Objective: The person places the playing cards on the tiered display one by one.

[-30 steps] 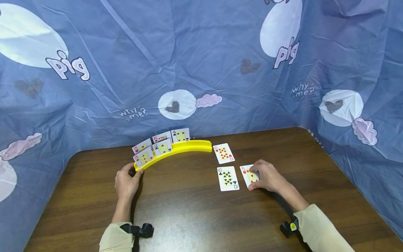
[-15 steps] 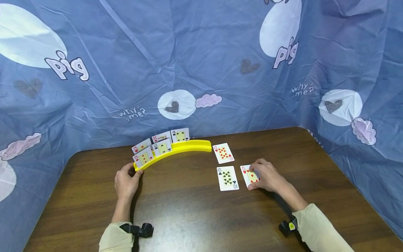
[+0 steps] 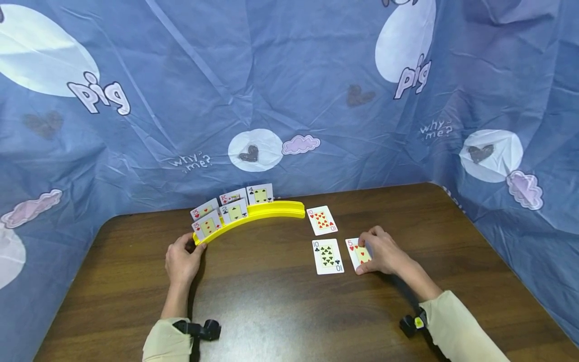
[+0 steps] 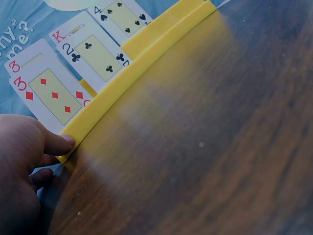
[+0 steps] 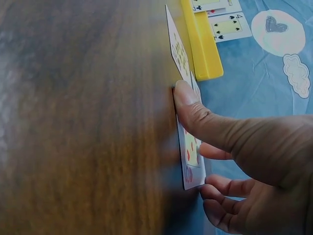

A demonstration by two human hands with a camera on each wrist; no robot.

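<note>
My left hand [image 3: 182, 261] pinches the left end of a curved yellow card holder [image 3: 276, 209], with the thumb on its front face in the left wrist view. Propped in the holder are a three of diamonds [image 3: 207, 227], a two of clubs [image 3: 233, 211], a four of spades [image 3: 260, 194], a red king [image 3: 232, 196] and another red three [image 3: 204, 209], the last two partly covered. My right hand [image 3: 384, 254] holds a five of hearts [image 3: 360, 255] by its edges, thumb at the near side. The card lies flat on or very near the table; its right part is hidden.
Left of the right hand, a ten of clubs [image 3: 327, 256] lies face up, and a ten of hearts [image 3: 322, 220] lies behind it, beside the holder's right end. The brown wooden table [image 3: 271, 306] backs onto a blue printed cloth [image 3: 289, 90].
</note>
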